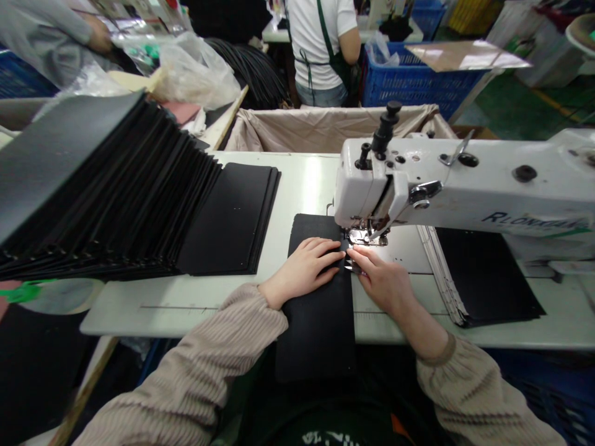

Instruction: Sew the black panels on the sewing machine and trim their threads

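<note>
A long black panel [318, 322] lies under the needle area of a white sewing machine [446, 179] and hangs over the table's front edge. My left hand [304, 269] rests flat on the panel with its fingers spread, pointing right. Close beside the presser foot [367, 236], my right hand [383, 282] has its index fingertip at the panel's right edge. A small pointed metal tool [354, 267] shows between its thumb and fingers; the rest of it is hidden in the hand.
Tall stacks of black panels [227, 217] cover the table's left side. More black panels with pale edges [483, 272] lie under the machine arm. Behind the table are a cloth-lined bin [320, 127], a blue crate [409, 80] and a person in a white shirt [320, 49].
</note>
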{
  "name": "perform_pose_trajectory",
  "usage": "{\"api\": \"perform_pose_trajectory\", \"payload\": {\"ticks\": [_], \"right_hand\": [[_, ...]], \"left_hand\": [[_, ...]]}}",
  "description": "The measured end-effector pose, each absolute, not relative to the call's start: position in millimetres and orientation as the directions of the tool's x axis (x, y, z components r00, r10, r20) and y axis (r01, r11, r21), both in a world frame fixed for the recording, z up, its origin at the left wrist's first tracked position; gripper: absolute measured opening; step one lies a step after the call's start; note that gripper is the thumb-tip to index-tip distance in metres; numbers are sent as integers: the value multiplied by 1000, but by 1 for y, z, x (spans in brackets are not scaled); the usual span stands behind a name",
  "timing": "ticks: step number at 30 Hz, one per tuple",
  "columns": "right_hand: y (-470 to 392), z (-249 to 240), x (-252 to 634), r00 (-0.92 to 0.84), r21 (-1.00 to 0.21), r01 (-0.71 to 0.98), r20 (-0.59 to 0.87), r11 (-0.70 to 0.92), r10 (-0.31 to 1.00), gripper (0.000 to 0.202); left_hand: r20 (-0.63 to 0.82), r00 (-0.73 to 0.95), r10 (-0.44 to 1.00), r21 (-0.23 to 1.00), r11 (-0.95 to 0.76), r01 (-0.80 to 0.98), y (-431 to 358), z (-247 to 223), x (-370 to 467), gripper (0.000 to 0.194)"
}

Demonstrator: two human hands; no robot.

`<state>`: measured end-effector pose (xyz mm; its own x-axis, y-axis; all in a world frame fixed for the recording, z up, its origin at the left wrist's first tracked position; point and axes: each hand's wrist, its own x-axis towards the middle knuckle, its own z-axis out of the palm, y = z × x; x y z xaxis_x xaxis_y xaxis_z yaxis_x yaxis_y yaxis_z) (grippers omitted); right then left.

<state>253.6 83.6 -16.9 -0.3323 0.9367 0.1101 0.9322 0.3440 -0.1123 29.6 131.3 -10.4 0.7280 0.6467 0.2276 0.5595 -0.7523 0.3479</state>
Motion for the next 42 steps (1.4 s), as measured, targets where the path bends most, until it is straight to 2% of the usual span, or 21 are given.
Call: {"api": "perform_pose_trajectory", "payload": {"ticks": [42], "right_hand": [[83,-17,255,-328,-136,931,94,338,940,47]], "left_hand": [[240,705,667,366,-735,571,133,-12,29,33]]}}
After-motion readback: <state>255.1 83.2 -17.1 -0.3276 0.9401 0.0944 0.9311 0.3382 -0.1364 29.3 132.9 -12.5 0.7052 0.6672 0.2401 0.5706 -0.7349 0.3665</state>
